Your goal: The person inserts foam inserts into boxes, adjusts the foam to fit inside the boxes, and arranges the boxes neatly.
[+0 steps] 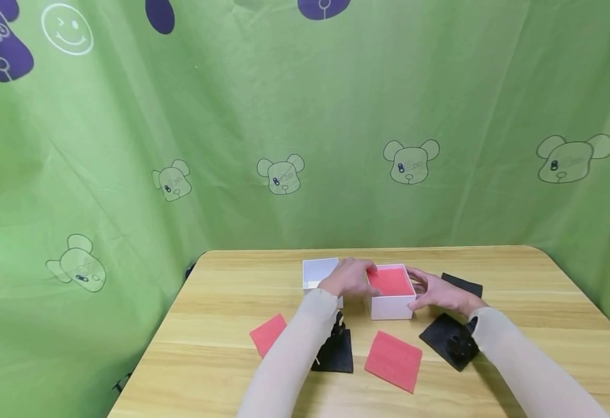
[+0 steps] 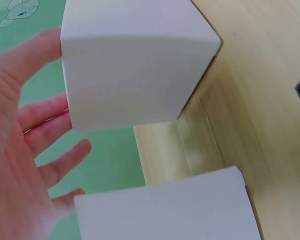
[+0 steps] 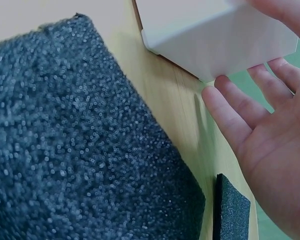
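So there's this small white box [image 1: 391,297] with a red foam liner [image 1: 390,281] sitting inside it, parked around the middle of the table [image 1: 519,273], a bit toward the far edge. The person has both hands on it: the left hand [image 1: 350,277] is against its left wall with the fingers [image 2: 45,112] spread and mostly straight, and the right hand [image 1: 439,293] cups the right wall, fingers [image 3: 230,112] loosely open, tips touching the card rather than pinching it. Looks like thin cardboard to me, so probably light and a bit flimsy, walls that'd flex if you squeeze hard; I'd guess flat palms on two opposite sides is the safe way to take it, smooth surface and all. Just left of it, touching or nearly so, is a second white box [image 1: 319,271], open and empty as far as I can tell. Nearer the front edge there's a red foam square [image 1: 394,360], another red piece [image 1: 268,334] off toward the left, and black foam pads [image 1: 448,339] near the right forearm, plus one under the left sleeve [image 1: 336,351]. Green bear-print curtain [image 1: 284,145] behind everything.
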The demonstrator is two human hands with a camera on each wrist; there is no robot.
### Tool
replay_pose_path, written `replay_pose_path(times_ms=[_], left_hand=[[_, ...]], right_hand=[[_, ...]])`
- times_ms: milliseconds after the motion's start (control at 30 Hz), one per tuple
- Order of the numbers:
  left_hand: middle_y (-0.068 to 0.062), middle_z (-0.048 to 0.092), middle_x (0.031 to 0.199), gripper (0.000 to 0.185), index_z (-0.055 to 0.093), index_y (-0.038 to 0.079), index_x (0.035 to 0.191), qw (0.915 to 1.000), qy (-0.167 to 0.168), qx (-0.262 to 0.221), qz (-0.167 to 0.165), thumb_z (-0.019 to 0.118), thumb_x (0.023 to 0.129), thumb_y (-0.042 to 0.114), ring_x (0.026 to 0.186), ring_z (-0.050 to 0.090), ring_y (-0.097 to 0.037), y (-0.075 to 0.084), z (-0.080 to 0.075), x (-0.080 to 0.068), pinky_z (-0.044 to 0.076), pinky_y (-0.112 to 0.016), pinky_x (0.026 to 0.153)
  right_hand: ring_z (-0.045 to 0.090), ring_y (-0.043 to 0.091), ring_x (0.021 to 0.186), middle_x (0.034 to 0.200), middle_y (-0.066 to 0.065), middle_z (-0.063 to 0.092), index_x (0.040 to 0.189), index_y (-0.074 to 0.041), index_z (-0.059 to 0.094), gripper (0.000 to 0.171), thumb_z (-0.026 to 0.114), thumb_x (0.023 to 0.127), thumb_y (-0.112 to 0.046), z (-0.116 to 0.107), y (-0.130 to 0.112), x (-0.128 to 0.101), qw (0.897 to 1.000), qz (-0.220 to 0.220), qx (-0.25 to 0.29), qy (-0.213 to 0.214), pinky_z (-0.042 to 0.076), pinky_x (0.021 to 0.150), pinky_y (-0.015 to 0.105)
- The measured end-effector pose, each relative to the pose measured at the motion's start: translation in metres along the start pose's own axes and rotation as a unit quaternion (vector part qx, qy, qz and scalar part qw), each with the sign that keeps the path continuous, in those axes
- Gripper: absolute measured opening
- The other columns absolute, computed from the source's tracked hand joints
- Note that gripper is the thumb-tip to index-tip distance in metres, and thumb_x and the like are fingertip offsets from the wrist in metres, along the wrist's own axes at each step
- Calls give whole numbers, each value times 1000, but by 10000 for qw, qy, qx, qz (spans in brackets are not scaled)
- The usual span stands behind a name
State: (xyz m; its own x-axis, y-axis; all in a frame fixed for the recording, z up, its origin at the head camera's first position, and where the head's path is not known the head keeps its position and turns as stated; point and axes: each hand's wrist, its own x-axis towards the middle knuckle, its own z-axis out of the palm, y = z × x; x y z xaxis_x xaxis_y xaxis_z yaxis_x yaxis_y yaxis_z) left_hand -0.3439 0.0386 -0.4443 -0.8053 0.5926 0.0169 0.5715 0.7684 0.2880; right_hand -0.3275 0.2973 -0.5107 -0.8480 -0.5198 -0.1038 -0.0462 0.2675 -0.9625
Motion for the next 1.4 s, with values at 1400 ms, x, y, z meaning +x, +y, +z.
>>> replay_pose_path(times_ms=[1400], left_hand=[[1,50,137,64,46,12,139,9893,582,-1277,398,68,85,39,128,41,-14,-46,-36,-58,31,-29,106]], right_hand=[[17,45,136,154,25,9,151,-1,3,104,77,78,-8,-1,0,0,10000,-32,-74,14,38,102,36]])
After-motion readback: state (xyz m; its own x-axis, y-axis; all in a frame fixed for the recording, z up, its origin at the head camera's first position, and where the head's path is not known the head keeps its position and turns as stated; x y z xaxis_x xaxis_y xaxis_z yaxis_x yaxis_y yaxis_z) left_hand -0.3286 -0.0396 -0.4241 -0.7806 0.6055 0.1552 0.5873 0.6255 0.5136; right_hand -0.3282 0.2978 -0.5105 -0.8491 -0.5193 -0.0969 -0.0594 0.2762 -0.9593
